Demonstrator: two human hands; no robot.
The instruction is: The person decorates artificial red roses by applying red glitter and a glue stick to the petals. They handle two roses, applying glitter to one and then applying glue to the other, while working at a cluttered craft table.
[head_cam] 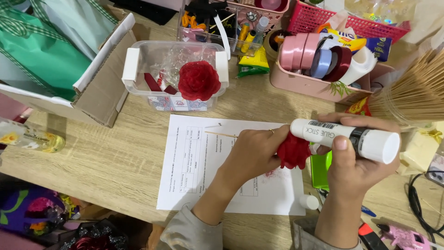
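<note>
My left hand [252,155] grips a small red ribbon flower [293,151] over a printed sheet of paper [199,159]. My right hand [356,157] holds a large white glue stick [344,138] sideways, its tip against the flower. A thin wooden skewer [221,134] pokes out from behind my left hand. The glue stick's white cap [309,202] lies on the paper's lower right corner. A finished red ribbon rose [199,80] rests in a clear plastic box [134,62] beyond the paper.
A pink tray with ribbon rolls [314,58] stands at the back right beside a bundle of wooden skewers [414,90]. An open cardboard box [99,88] with green fabric sits at the left. A pink glue gun [404,237] lies at the bottom right.
</note>
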